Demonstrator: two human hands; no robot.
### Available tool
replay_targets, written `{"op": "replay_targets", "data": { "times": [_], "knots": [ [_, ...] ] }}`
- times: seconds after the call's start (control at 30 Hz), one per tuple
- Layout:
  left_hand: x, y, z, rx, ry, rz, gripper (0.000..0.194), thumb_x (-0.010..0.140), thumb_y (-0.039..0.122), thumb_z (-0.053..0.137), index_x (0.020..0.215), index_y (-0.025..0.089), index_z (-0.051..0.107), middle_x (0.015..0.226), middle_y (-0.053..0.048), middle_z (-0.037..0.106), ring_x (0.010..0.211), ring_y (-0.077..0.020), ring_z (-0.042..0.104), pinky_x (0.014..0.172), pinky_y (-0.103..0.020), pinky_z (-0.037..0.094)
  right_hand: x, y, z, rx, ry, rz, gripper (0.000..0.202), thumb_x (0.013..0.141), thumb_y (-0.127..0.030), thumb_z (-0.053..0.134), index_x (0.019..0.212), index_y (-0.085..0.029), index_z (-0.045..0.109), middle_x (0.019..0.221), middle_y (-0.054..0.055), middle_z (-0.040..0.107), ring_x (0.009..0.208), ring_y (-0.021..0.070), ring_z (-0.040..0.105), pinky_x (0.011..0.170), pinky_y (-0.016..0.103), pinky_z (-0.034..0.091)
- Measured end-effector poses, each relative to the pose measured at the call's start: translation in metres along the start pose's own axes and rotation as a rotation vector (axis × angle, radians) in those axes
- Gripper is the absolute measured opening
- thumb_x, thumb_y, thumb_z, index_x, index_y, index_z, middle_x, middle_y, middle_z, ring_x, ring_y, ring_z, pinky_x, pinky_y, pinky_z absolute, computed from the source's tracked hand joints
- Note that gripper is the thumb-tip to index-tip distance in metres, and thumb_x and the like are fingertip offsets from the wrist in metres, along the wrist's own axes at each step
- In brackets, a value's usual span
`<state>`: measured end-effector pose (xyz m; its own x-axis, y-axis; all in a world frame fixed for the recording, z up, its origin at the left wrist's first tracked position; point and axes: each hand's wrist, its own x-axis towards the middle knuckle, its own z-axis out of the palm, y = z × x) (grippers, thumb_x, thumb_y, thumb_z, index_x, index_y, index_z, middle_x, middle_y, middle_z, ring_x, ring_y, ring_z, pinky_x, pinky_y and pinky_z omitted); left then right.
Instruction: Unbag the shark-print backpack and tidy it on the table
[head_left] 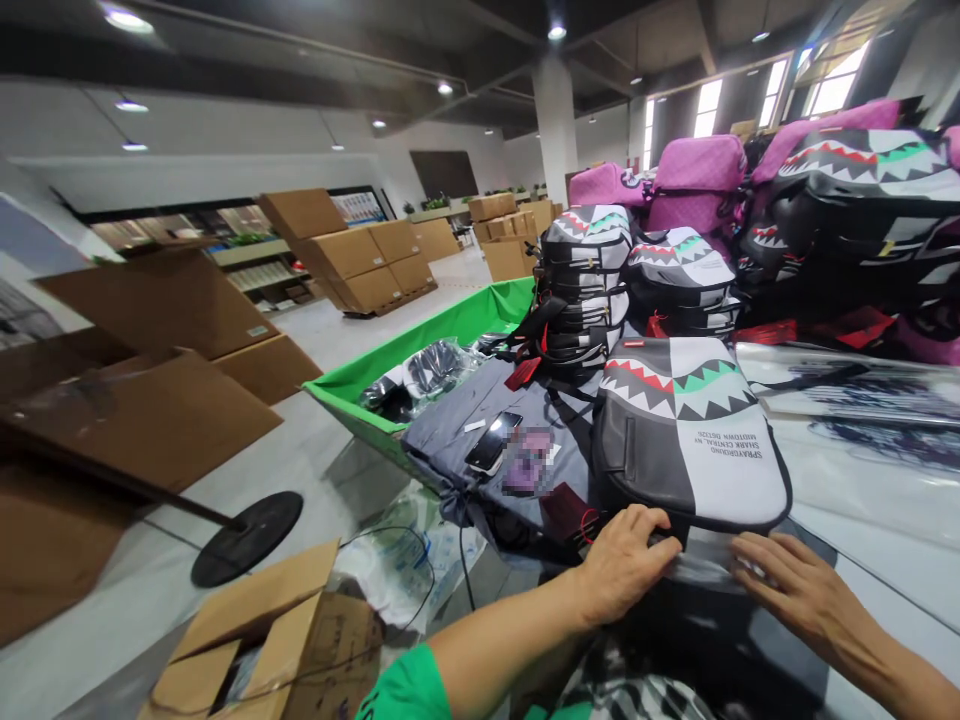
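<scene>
A grey, black and white backpack (694, 450) with a red and green shark-teeth pattern lies flat at the near edge of the table, its printed text upside down to me. My left hand (626, 560) is at its near left corner, fingers curled and thumb stretched toward the edge; whether it grips anything is unclear. My right hand (799, 590) is just below the near right edge, fingers spread and slightly blurred, with nothing visible in it. A dark red tag (564, 510) lies beside my left hand. Further left, a phone (495, 443) rests on grey cloth (450, 430).
Stacked shark-pattern bags (585, 290) and pink bags (697, 180) stand behind. Clear plastic bags (885, 460) lie at the right. A green-lined bin (352, 400) holds wrapped items at the left. An open carton (300, 640), cables and a round stand base (247, 540) are on the floor.
</scene>
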<state>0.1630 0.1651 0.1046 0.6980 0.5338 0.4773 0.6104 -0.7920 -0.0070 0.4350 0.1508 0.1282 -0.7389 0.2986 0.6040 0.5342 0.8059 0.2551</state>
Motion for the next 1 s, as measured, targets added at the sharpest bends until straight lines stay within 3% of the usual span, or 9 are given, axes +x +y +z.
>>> {"op": "replay_targets", "data": {
  "times": [0.07, 0.17, 0.3, 0.37, 0.47, 0.6, 0.67, 0.8, 1.0],
  "knots": [
    [0.01, -0.011, -0.003, -0.006, -0.048, 0.293, 0.011, 0.098, 0.019, 0.057, 0.099, 0.019, 0.068, 0.12, -0.007, 0.066, 0.113, -0.019, 0.061, 0.092, -0.03, 0.054, 0.002, 0.006, 0.001, 0.078, -0.069, -0.076, 0.029, 0.095, 0.0, 0.039, 0.094, -0.022, 0.059, 0.109, 0.005, 0.072, 0.097, 0.0163, 0.065, 0.081, 0.032, 0.046],
    [0.029, -0.028, -0.006, -0.072, -0.09, 0.683, 0.023, 0.101, 0.015, 0.049, 0.092, 0.02, 0.07, 0.116, -0.006, 0.07, 0.122, -0.0165, 0.058, 0.102, -0.027, 0.047, 0.008, 0.014, 0.003, 0.164, -0.206, -0.082, 0.03, 0.091, 0.002, 0.039, 0.083, -0.023, 0.053, 0.081, -0.001, 0.067, 0.071, 0.0151, 0.06, 0.067, 0.031, 0.042],
    [0.053, -0.039, -0.011, -0.086, -0.122, 0.896, 0.015, 0.097, 0.013, 0.056, 0.094, 0.021, 0.069, 0.071, 0.0, 0.065, 0.083, -0.0156, 0.063, 0.08, -0.026, 0.048, 0.017, 0.02, 0.002, 0.146, -0.298, -0.118, 0.03, 0.087, 0.004, 0.041, 0.083, -0.023, 0.053, 0.072, -0.003, 0.059, 0.063, 0.0165, 0.051, 0.065, 0.032, 0.037],
    [0.059, -0.04, -0.015, -0.053, -0.143, 0.932, 0.016, 0.097, 0.011, 0.054, 0.095, 0.02, 0.068, 0.062, 0.002, 0.058, 0.069, -0.0154, 0.057, 0.067, -0.028, 0.044, 0.019, 0.021, 0.0, 0.146, -0.369, -0.151, 0.029, 0.089, 0.003, 0.043, 0.077, -0.023, 0.051, 0.072, -0.003, 0.057, 0.063, 0.0161, 0.05, 0.063, 0.032, 0.036],
    [0.063, -0.042, -0.02, -0.02, -0.231, 0.933, 0.018, 0.098, 0.014, 0.051, 0.091, 0.02, 0.066, 0.063, 0.001, 0.058, 0.068, -0.0154, 0.056, 0.064, -0.03, 0.042, 0.022, 0.024, -0.002, 0.133, -0.476, -0.183, 0.029, 0.088, 0.004, 0.047, 0.073, -0.022, 0.051, 0.071, -0.003, 0.057, 0.061, 0.0149, 0.049, 0.056, 0.033, 0.031],
    [0.059, -0.047, -0.018, -0.084, -0.323, 0.957, 0.022, 0.102, 0.02, 0.047, 0.09, 0.023, 0.066, 0.107, -0.006, 0.069, 0.1, -0.0159, 0.061, 0.083, -0.027, 0.049, 0.027, 0.029, -0.004, 0.128, -0.601, -0.181, 0.026, 0.086, 0.004, 0.054, 0.077, -0.021, 0.058, 0.068, -0.005, 0.055, 0.05, 0.0132, 0.039, 0.046, 0.035, 0.019],
    [0.053, -0.05, -0.012, -0.11, -0.324, 0.953, 0.019, 0.102, 0.019, 0.048, 0.093, 0.021, 0.065, 0.118, -0.006, 0.066, 0.097, -0.0141, 0.061, 0.078, -0.025, 0.05, 0.03, 0.031, -0.005, 0.125, -0.609, -0.166, 0.025, 0.087, 0.002, 0.055, 0.079, -0.021, 0.061, 0.069, -0.006, 0.054, 0.045, 0.0125, 0.031, 0.044, 0.034, 0.013],
    [0.036, -0.055, 0.005, -0.089, -0.29, 0.911, 0.013, 0.101, 0.027, 0.055, 0.09, 0.021, 0.06, 0.084, 0.0, 0.062, 0.067, -0.0111, 0.054, 0.053, -0.025, 0.039, 0.031, 0.036, -0.007, 0.15, -0.611, -0.144, 0.025, 0.088, 0.001, 0.056, 0.076, -0.02, 0.061, 0.073, -0.005, 0.054, 0.047, 0.0106, 0.03, 0.045, 0.033, 0.013],
    [0.027, -0.057, 0.019, -0.108, -0.032, 0.932, 0.016, 0.1, 0.032, 0.056, 0.089, 0.021, 0.059, 0.068, 0.004, 0.047, 0.058, -0.0111, 0.044, 0.054, -0.027, 0.032, 0.022, 0.041, 0.0, 0.227, -0.59, -0.133, 0.024, 0.096, -0.007, 0.053, 0.077, -0.02, 0.058, 0.068, -0.005, 0.052, 0.049, 0.0103, 0.033, 0.045, 0.03, 0.017]
  ]
}}
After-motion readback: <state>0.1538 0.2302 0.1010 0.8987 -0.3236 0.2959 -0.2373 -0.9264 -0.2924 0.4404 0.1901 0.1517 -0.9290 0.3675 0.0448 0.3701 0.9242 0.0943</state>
